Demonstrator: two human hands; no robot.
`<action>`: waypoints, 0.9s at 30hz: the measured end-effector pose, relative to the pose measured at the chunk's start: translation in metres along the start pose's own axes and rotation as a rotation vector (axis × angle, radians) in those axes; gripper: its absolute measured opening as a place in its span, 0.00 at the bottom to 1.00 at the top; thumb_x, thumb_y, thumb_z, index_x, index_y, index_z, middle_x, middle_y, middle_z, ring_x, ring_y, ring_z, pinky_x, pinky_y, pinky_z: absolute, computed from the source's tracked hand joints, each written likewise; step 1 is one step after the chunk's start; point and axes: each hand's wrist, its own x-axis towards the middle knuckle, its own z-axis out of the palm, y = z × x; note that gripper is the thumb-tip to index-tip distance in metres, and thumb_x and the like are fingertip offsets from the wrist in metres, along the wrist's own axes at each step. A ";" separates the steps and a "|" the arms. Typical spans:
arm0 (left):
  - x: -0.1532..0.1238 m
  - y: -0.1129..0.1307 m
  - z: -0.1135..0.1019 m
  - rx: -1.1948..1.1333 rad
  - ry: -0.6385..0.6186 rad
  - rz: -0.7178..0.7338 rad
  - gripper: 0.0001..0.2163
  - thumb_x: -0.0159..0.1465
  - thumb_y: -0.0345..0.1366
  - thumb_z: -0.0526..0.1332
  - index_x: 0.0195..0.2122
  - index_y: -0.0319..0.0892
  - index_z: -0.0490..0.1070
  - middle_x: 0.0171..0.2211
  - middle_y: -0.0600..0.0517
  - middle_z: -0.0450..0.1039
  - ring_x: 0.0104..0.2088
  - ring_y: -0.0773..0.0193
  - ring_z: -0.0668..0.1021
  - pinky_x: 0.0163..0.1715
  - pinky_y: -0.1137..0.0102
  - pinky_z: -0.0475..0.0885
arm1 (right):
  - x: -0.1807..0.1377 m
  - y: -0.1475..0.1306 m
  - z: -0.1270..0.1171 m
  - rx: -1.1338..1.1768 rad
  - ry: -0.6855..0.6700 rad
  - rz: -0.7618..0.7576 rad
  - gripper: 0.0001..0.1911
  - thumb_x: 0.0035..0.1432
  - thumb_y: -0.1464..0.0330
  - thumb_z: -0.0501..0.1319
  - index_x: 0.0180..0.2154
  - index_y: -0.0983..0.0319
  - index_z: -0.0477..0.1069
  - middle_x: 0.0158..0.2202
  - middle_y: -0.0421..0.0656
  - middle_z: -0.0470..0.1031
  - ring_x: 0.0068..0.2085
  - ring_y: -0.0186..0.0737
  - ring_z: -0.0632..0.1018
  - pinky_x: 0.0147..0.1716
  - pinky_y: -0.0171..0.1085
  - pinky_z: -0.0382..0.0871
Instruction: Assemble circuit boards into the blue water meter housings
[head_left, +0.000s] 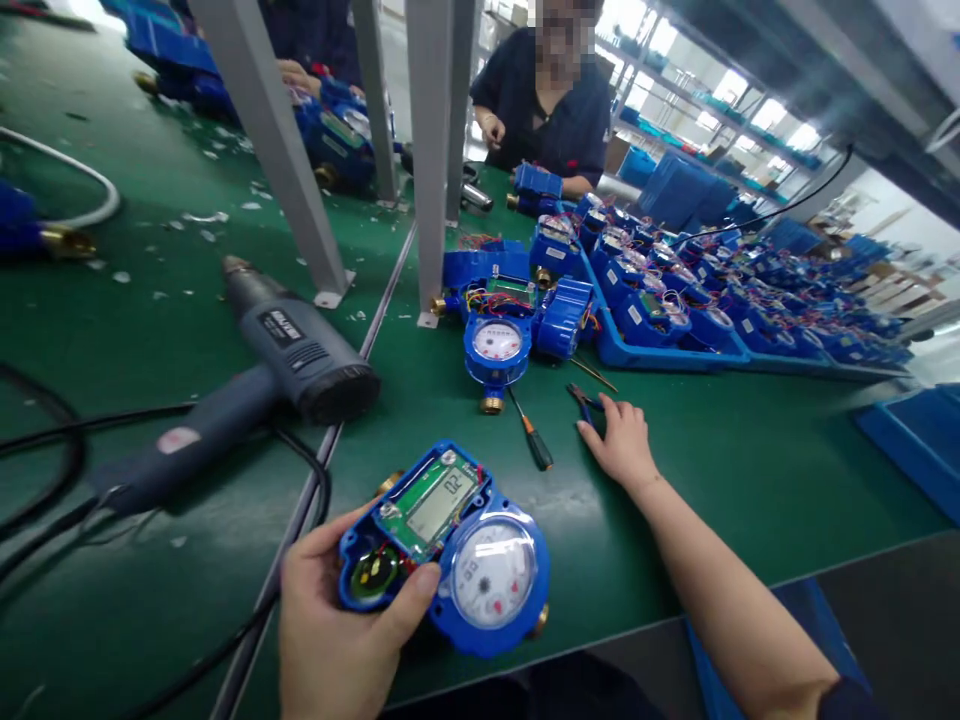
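Observation:
My left hand (337,630) grips a blue water meter (450,545) at the near table edge, thumb on its open electronics end, where a small display and wires show beside a round dial. My right hand (619,440) reaches forward onto the green mat, its fingers curled over small blue-handled pliers (583,402). A black-handled screwdriver (531,435) lies just left of that hand. Beyond it sits another open blue meter (496,345) with loose coloured wires.
A grey heat gun (289,365) with its black cable lies to the left. Metal frame posts (431,150) stand on the table. Blue trays (622,352) hold several meters at the right. A person in dark clothes works across the table (547,95).

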 end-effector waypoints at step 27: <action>0.056 0.017 -0.014 0.171 -1.012 0.297 0.62 0.40 0.53 0.77 0.70 0.54 0.37 0.69 0.40 0.48 0.66 0.37 0.59 0.64 0.41 0.52 | -0.110 -0.023 -0.096 0.763 -0.369 -0.076 0.21 0.70 0.54 0.49 0.49 0.63 0.68 0.32 0.41 0.71 0.32 0.36 0.72 0.32 0.34 0.67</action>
